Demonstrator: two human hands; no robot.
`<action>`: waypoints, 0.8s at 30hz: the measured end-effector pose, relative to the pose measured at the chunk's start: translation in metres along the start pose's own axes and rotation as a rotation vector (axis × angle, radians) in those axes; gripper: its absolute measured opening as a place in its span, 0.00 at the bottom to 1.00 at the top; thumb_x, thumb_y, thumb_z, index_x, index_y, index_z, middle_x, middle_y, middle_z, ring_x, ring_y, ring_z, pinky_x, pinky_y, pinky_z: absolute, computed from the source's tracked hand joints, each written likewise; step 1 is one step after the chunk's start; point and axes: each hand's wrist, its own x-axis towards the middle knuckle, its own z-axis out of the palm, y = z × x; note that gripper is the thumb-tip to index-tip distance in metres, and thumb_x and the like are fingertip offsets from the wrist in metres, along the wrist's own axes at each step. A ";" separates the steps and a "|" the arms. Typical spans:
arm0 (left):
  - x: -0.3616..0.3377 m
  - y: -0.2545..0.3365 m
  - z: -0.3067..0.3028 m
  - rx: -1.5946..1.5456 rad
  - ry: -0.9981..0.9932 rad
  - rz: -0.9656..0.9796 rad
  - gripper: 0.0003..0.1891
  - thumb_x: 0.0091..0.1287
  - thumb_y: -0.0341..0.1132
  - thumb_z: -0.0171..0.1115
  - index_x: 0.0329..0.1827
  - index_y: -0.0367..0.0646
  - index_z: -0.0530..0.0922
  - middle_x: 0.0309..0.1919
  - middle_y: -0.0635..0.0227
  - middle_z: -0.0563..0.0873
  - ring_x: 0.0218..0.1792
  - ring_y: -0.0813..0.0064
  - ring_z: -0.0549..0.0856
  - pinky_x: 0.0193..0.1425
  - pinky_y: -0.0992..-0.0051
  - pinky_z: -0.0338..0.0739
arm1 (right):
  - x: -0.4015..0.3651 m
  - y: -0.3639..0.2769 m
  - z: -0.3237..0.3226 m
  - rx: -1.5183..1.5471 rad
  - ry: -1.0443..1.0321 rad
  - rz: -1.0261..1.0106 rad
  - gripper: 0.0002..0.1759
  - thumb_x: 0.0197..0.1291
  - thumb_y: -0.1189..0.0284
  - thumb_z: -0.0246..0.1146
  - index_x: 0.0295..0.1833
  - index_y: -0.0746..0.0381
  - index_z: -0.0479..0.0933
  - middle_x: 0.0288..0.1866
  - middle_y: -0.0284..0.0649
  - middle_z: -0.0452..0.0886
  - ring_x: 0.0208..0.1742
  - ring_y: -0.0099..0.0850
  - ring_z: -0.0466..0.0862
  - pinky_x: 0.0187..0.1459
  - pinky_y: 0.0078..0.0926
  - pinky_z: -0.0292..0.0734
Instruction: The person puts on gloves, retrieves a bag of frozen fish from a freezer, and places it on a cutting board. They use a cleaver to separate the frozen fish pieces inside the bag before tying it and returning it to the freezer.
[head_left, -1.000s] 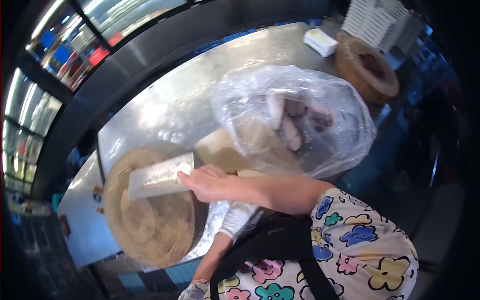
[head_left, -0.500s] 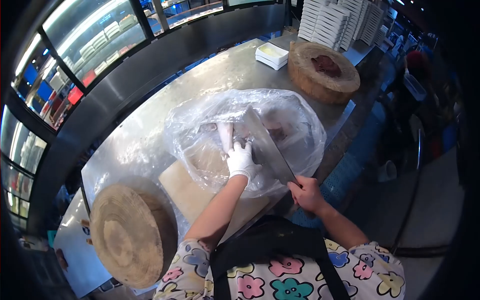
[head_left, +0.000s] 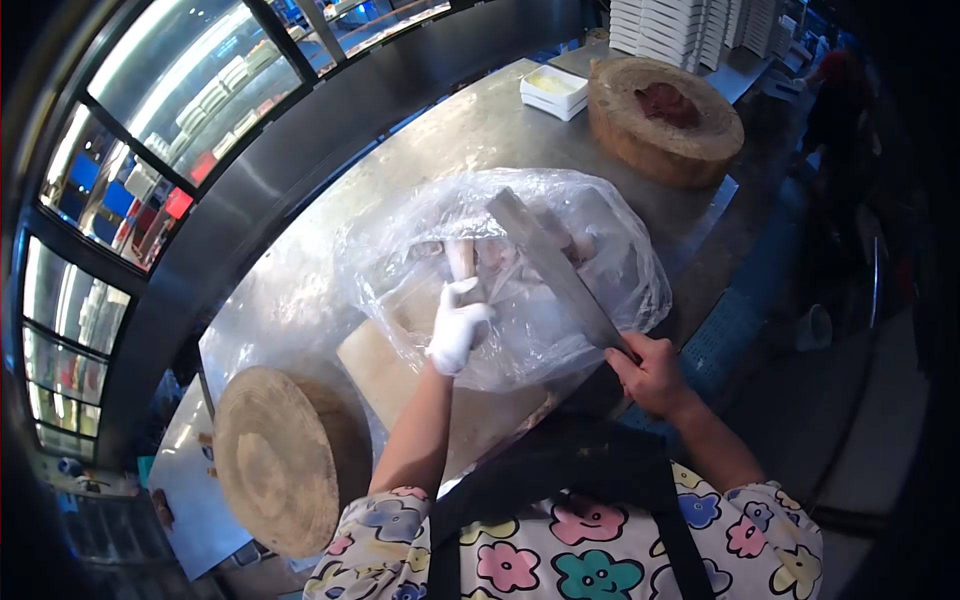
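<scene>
My left hand (head_left: 458, 328), in a white glove, is curled at the near end of a long pale piece of meat (head_left: 460, 258). The piece lies on a clear plastic bag (head_left: 400, 225) spread over the table; its exact kind I cannot make out. My bare right hand (head_left: 652, 374) is closed round the handle of a large broad-bladed knife (head_left: 560, 272). The blade slants up and left over the bag, its tip beyond the meat. More pinkish pieces (head_left: 497, 254) show blurrily in the plastic, partly behind the blade. A pale tan board (head_left: 385, 368) sticks out from under the bag.
A thick round wooden block (head_left: 275, 465) stands at the left. Another block (head_left: 625, 125) with dark red meat (head_left: 668, 105) stands at the back right, beside a white dish (head_left: 553, 92). Stacked white trays (head_left: 660, 30) stand behind it. Glass panes (head_left: 190, 80) line the far left.
My left hand has moved left and slightly toward me, turning along the pale meat. The right hand still holds the knife over the bag. The camera view has shifted a little.
</scene>
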 end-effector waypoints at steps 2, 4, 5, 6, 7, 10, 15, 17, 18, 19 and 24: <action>-0.023 -0.005 -0.031 -0.375 -0.145 -0.132 0.26 0.59 0.33 0.58 0.63 0.42 0.68 0.40 0.63 0.81 0.32 0.71 0.82 0.37 0.74 0.79 | 0.011 -0.007 0.014 -0.014 -0.051 -0.002 0.11 0.62 0.74 0.62 0.47 0.69 0.79 0.23 0.46 0.79 0.23 0.27 0.81 0.27 0.29 0.73; -0.053 0.001 -0.037 -0.479 -0.074 -0.159 0.26 0.61 0.35 0.56 0.65 0.41 0.68 0.42 0.62 0.82 0.33 0.69 0.83 0.39 0.73 0.80 | 0.024 -0.008 0.035 -0.082 -0.103 -0.084 0.11 0.62 0.71 0.62 0.44 0.68 0.78 0.28 0.54 0.80 0.28 0.47 0.84 0.31 0.37 0.75; -0.065 0.009 -0.036 -0.594 -0.025 -0.243 0.25 0.62 0.34 0.55 0.64 0.40 0.70 0.43 0.60 0.83 0.35 0.67 0.84 0.41 0.72 0.81 | 0.030 -0.010 0.045 -0.083 -0.119 -0.089 0.11 0.62 0.71 0.62 0.44 0.68 0.78 0.28 0.54 0.80 0.28 0.47 0.84 0.31 0.37 0.75; -0.073 0.011 -0.038 -0.707 0.022 -0.334 0.23 0.63 0.33 0.53 0.63 0.39 0.72 0.44 0.59 0.84 0.37 0.66 0.85 0.42 0.71 0.81 | 0.034 -0.011 0.055 -0.144 -0.165 -0.129 0.11 0.63 0.70 0.61 0.42 0.67 0.78 0.28 0.55 0.80 0.30 0.50 0.83 0.32 0.39 0.75; -0.070 -0.005 -0.049 -0.715 0.033 -0.339 0.23 0.63 0.33 0.53 0.63 0.39 0.72 0.44 0.59 0.84 0.37 0.66 0.85 0.42 0.71 0.81 | 0.036 -0.011 0.064 -0.206 -0.209 -0.167 0.11 0.63 0.69 0.60 0.40 0.67 0.77 0.28 0.55 0.80 0.32 0.54 0.82 0.32 0.41 0.75; -0.057 -0.050 -0.072 -0.092 0.267 -0.090 0.17 0.68 0.33 0.56 0.57 0.37 0.78 0.45 0.57 0.86 0.43 0.66 0.86 0.48 0.71 0.80 | 0.042 -0.001 0.088 -0.268 -0.316 -0.158 0.12 0.64 0.66 0.59 0.36 0.66 0.75 0.29 0.58 0.79 0.34 0.56 0.81 0.35 0.46 0.74; -0.085 -0.033 -0.059 0.736 0.547 0.158 0.22 0.64 0.42 0.65 0.57 0.37 0.78 0.45 0.49 0.84 0.45 0.55 0.85 0.53 0.64 0.77 | 0.039 0.002 0.095 -0.406 -0.410 -0.151 0.13 0.65 0.65 0.57 0.36 0.65 0.74 0.29 0.59 0.80 0.35 0.58 0.81 0.38 0.50 0.74; -0.102 -0.024 -0.052 0.945 0.530 -0.004 0.26 0.61 0.43 0.68 0.58 0.38 0.78 0.45 0.48 0.83 0.46 0.52 0.84 0.55 0.63 0.77 | 0.037 -0.002 0.096 -0.436 -0.430 -0.127 0.13 0.66 0.64 0.56 0.37 0.64 0.74 0.29 0.58 0.80 0.36 0.58 0.81 0.40 0.52 0.74; -0.104 -0.030 -0.057 0.826 0.478 -0.002 0.29 0.58 0.41 0.71 0.61 0.38 0.76 0.46 0.48 0.82 0.46 0.54 0.84 0.55 0.65 0.77 | 0.038 -0.003 0.097 -0.439 -0.428 -0.129 0.13 0.66 0.64 0.56 0.37 0.64 0.74 0.29 0.58 0.80 0.36 0.58 0.81 0.40 0.52 0.74; -0.105 -0.040 -0.060 0.823 0.478 0.000 0.29 0.58 0.41 0.71 0.61 0.38 0.76 0.46 0.48 0.82 0.46 0.54 0.84 0.55 0.65 0.77 | 0.039 -0.005 0.099 -0.448 -0.426 -0.173 0.13 0.66 0.65 0.56 0.37 0.65 0.74 0.28 0.58 0.80 0.35 0.58 0.81 0.38 0.52 0.75; -0.107 -0.052 -0.060 0.634 0.481 0.137 0.32 0.55 0.34 0.73 0.64 0.37 0.74 0.45 0.52 0.82 0.45 0.59 0.84 0.53 0.68 0.77 | 0.067 -0.062 0.107 -0.332 -0.237 -0.545 0.10 0.65 0.69 0.58 0.37 0.65 0.73 0.24 0.54 0.79 0.27 0.54 0.81 0.29 0.47 0.75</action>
